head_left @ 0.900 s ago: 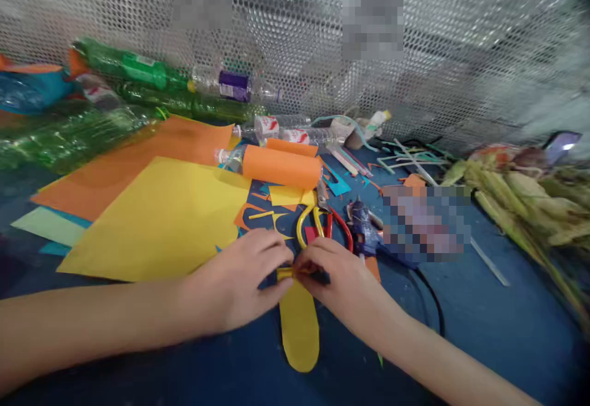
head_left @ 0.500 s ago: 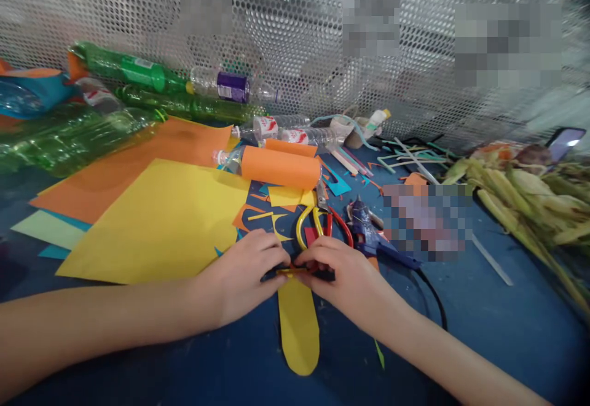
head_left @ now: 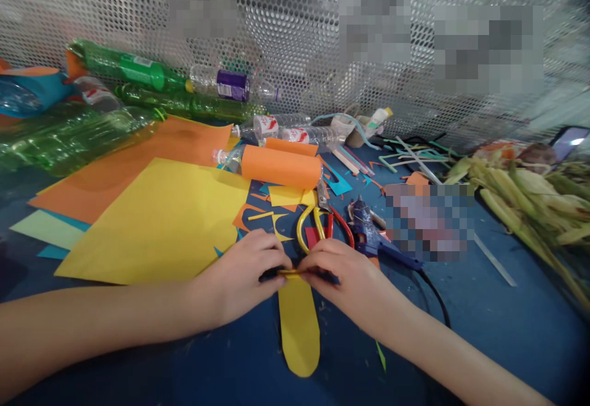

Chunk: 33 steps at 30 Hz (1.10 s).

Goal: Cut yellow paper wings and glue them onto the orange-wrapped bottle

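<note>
A yellow paper strip (head_left: 300, 332) with a rounded near end points toward me, low in the middle of the view. Its far edge is pinched between the fingertips of my left hand (head_left: 246, 274) and my right hand (head_left: 345, 274), where it looks folded over. Both hands are closed on that edge, close together. Just beyond my fingers lie scissors (head_left: 351, 232) with red and yellow handles, partly hidden by my right hand. A blue glue gun (head_left: 369, 234) rests to the right of them.
Yellow sheets (head_left: 166, 222) and orange sheets (head_left: 138, 160) lie at left. A bottle wrapped in orange paper (head_left: 281, 166) lies beyond the scissors. Several green bottles (head_left: 129, 68) line the perforated metal wall (head_left: 295, 13). Corn husks (head_left: 530, 203) lie at right; the glue gun's cord (head_left: 437, 298) curves nearby.
The fingertips have shifted slightly along the folded edge, the right ones a little to the right. Both hands still pinch the paper, and the strip lies almost the same.
</note>
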Tool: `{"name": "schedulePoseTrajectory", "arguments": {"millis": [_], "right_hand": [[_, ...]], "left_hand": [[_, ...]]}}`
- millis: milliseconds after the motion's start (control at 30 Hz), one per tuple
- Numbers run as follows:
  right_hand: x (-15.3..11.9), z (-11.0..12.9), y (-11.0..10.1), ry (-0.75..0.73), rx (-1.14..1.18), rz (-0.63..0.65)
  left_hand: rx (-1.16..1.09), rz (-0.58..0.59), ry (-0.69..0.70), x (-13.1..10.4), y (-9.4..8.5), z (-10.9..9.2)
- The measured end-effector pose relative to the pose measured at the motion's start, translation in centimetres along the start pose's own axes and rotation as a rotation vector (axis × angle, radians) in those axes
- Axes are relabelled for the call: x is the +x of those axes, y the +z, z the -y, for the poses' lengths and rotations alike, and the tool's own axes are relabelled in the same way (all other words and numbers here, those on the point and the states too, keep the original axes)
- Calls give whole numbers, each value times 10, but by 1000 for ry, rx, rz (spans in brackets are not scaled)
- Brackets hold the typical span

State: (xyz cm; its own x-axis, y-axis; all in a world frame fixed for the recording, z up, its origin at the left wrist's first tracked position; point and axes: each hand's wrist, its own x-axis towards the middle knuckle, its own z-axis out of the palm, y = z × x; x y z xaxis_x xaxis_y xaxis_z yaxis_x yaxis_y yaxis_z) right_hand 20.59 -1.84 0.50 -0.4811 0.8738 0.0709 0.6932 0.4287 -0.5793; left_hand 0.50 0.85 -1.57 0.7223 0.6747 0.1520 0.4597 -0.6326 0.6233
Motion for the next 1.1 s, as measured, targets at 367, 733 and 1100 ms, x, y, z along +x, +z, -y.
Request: {"name": "schedulePoseTrajectory", "arguments": {"millis": [367,733,1100], "right_hand": [[0,4,-4,-31,-26,88],[6,-7,-11,-408,-259,141],[-12,10,-9,-467,-759,109]], "left_hand": [[-7,-10,36,0,-1,0],[285,52,311,-3,-6,-4],[588,103,444,-6,-9,-11]]}}
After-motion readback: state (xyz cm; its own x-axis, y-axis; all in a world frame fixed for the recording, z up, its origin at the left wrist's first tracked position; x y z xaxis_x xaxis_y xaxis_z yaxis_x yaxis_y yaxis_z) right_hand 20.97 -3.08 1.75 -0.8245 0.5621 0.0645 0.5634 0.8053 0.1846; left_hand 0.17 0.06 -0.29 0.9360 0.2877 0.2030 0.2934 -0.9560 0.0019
